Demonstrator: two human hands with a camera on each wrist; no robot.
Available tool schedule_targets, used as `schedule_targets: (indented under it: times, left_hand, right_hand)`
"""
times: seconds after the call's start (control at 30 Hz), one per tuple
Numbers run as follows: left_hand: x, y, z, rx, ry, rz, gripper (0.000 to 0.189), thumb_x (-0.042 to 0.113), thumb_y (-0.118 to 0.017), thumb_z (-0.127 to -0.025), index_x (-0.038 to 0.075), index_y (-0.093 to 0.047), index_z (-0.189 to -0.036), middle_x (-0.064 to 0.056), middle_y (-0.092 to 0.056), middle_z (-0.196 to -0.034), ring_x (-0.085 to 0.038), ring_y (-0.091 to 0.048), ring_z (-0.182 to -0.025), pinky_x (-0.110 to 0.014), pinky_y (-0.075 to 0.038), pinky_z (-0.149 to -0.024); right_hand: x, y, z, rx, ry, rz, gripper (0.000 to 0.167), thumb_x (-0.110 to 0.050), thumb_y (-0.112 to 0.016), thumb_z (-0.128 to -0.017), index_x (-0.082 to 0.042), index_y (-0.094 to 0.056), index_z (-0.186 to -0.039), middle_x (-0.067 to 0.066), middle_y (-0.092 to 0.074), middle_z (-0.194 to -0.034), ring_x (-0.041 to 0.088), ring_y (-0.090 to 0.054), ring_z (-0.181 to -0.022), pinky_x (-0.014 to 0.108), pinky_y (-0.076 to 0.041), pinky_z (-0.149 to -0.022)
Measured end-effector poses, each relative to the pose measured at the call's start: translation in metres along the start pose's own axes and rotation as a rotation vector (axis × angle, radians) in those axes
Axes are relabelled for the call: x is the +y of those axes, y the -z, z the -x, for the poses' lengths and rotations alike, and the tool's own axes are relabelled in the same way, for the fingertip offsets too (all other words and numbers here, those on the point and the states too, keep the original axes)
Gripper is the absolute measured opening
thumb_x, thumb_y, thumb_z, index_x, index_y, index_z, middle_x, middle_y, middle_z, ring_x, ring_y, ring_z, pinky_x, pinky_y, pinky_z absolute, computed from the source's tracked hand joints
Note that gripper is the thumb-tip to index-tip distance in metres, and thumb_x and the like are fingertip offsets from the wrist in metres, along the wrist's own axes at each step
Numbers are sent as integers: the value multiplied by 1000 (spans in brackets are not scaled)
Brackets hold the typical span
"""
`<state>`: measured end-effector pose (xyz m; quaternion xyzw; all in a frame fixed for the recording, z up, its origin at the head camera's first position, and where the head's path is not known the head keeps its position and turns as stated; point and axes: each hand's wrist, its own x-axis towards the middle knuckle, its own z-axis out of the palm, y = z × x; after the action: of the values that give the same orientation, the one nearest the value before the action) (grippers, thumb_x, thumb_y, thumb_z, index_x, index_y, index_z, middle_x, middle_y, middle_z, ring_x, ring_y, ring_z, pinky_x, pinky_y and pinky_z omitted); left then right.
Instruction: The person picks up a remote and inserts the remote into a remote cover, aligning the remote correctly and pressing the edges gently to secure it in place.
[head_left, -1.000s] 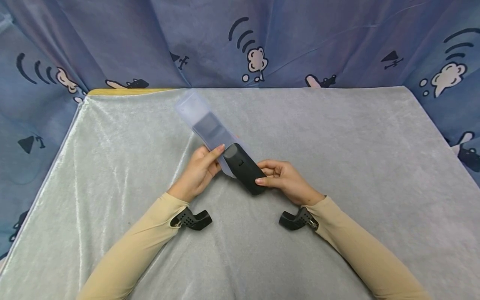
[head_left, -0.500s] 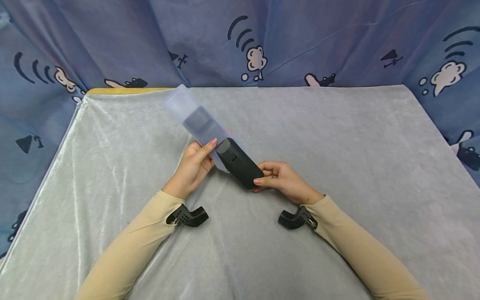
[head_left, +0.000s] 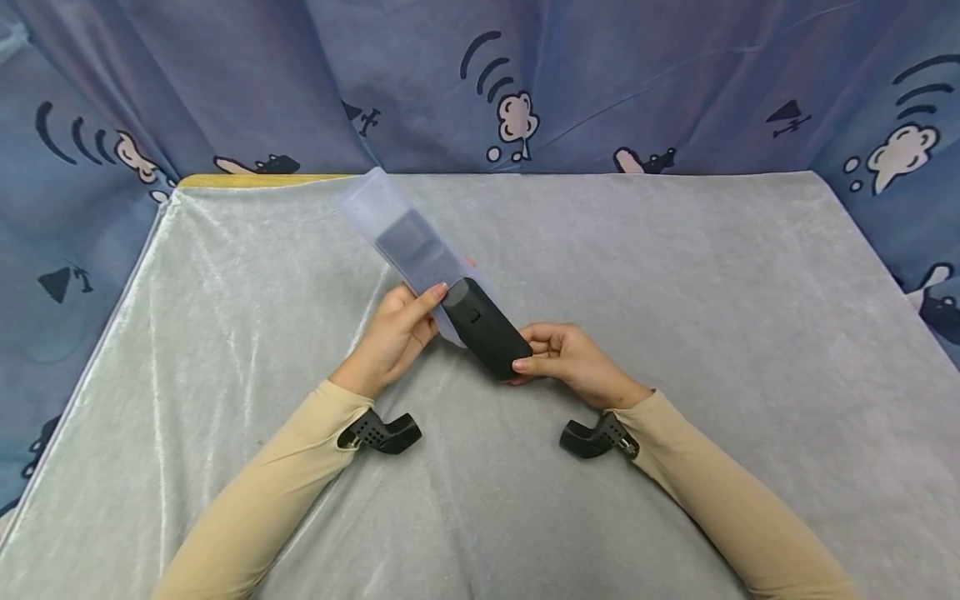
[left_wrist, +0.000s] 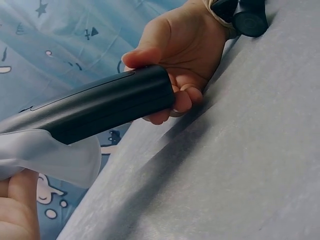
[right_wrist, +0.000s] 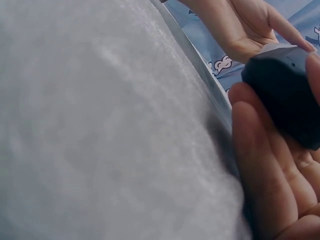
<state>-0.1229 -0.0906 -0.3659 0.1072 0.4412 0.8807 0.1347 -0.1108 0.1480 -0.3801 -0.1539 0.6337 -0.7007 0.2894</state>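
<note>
A long translucent plastic sleeve [head_left: 372, 202] slants across the middle of the head view. Part of a black remote control [head_left: 487, 329] lies inside it, showing grey through the plastic, and the near part sticks out bare with a small latch mark on its face. My left hand [head_left: 392, 333] pinches the sleeve at its mouth, thumb on top beside the remote. The remote's near end is gripped by my right hand [head_left: 562, 357], thumb above and fingers curled underneath. In the left wrist view the sleeve's loose lip [left_wrist: 82, 160] flares out below the remote.
A grey velvety cloth [head_left: 675, 275] covers the table under both hands. Blue patterned curtains [head_left: 600, 83] hang along the back and sides. A yellow strip [head_left: 255, 181] shows at the back left edge. Black wrist cameras [head_left: 390, 434] jut inward from both sleeves.
Both hands keep their grips. The sleeve and remote shifted slightly up and left, then came a little back to the right. The remote's bare length looks much the same.
</note>
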Motion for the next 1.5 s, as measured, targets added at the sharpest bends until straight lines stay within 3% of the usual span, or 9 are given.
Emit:
schedule_targets:
  times: [0.57,0.87,1.5]
  left_hand:
    - [-2,-3,1,-18,10,3,28,0,-38,-99,-9,-44,-126,-11,-55,-127,-16,-56,-108,-28,-48,-88]
    - [-4,-3,1,-32,15,-13,35,1,-43,-99,-13,-39,-130,-17,-50,-133,-17,-54,-112,-30,-44,-97]
    - [-5,-5,2,-62,23,-29,36,3,-44,-99,-11,-38,-131,-16,-51,-132,-19,-50,-120,-33,-39,-102]
  right_hand:
    - [-1,1,0,-12,5,-11,22,8,-64,-83,7,-59,-104,11,-70,-91,22,-68,-83,37,-56,-78]
    - [-1,1,0,-16,13,-12,21,7,-64,-84,6,-59,-103,10,-70,-90,22,-69,-83,37,-56,-78]
    - [1,2,0,-2,9,-9,23,9,-64,-82,9,-58,-105,10,-70,-91,21,-68,-83,36,-56,-77]
